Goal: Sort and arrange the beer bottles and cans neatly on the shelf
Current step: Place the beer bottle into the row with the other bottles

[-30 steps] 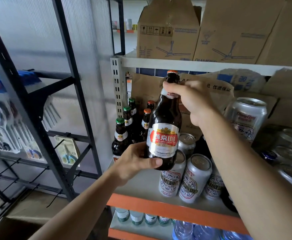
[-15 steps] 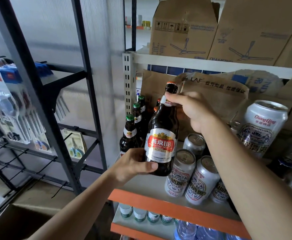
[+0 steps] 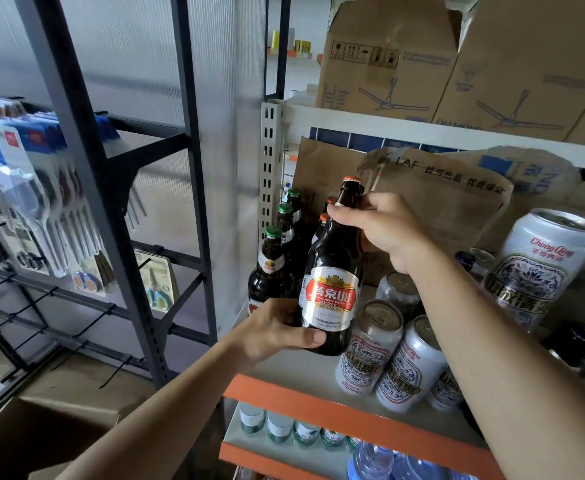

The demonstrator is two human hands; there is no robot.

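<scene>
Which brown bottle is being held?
The orange-capped bottle with the red U8 label, gripped by left hand and right hand; the other bottles stand shelved.

Left hand (image 3: pixel 277 332), right hand (image 3: pixel 384 230), bottle (image 3: pixel 331 296) seemingly tilted

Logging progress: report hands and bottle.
Left hand grips red-label bottle low, right hand grips its neck. Bottle at shelf front. Loose cans close on its right.
</scene>
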